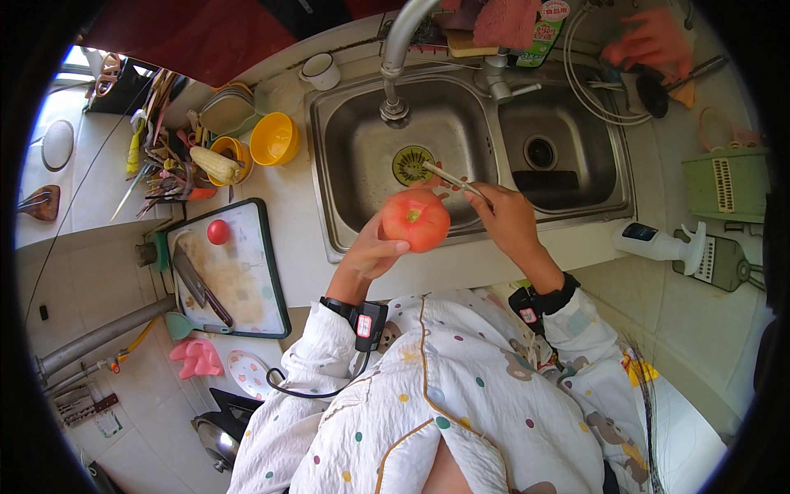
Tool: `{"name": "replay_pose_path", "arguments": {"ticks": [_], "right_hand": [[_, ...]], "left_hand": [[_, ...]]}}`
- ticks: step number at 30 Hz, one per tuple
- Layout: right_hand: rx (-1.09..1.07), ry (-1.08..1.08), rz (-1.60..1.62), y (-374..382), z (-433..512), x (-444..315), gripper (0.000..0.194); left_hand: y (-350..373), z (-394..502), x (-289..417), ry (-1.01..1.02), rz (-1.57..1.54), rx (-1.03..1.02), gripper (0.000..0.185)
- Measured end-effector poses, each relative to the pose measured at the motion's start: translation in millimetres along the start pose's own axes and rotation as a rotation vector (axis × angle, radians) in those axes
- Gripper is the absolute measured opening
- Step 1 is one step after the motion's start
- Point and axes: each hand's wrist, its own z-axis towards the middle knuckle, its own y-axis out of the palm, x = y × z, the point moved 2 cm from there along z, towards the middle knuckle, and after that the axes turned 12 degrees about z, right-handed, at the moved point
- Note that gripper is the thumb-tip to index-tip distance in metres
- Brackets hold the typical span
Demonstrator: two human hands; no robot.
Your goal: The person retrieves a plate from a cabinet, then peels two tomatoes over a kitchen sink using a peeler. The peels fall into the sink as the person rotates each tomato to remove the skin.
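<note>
My left hand (370, 252) holds a large round tomato (426, 225) above the front rim of the sink, with the stem scar facing up. Part of its surface looks paler and wet. In my right hand (511, 217) is a slim metal kitchen tool (447, 176), probably a peeler, pointing left over the sink just beyond the tomato. Its working end appears apart from the fruit. Reddish scraps (455, 200), likely tomato skin, show in the large steel basin (358, 142) near a yellow-green drain strainer (404, 162).
A faucet (395, 80) hangs over the basin. Left, a cutting board (253, 272) carries a small tomato (218, 232) and a kitchen knife (191, 278). Behind it stand a yellow bowl (274, 139) and an ear of corn (215, 164). A spray bottle (654, 242) lies at right.
</note>
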Motion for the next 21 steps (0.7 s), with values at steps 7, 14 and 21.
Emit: {"name": "replay_pose_path", "arguments": {"ticks": [7,14,21], "right_hand": [[-0.036,0.05,0.098,-5.4,-1.4,-7.8,0.022],[-0.07,0.176,0.286,-11.6,1.5,-6.3,0.027],[-0.077,0.221,0.563,-10.1,-2.2,-3.4,0.026]], "left_hand": [[3.3,6.6,-0.5,-0.038,-0.003,-0.059,0.091],[-0.1,5.0,-2.7,-0.029,-0.031,-0.053,0.09],[4.1,2.4,4.2,-0.007,-0.082,0.119,0.091]]}}
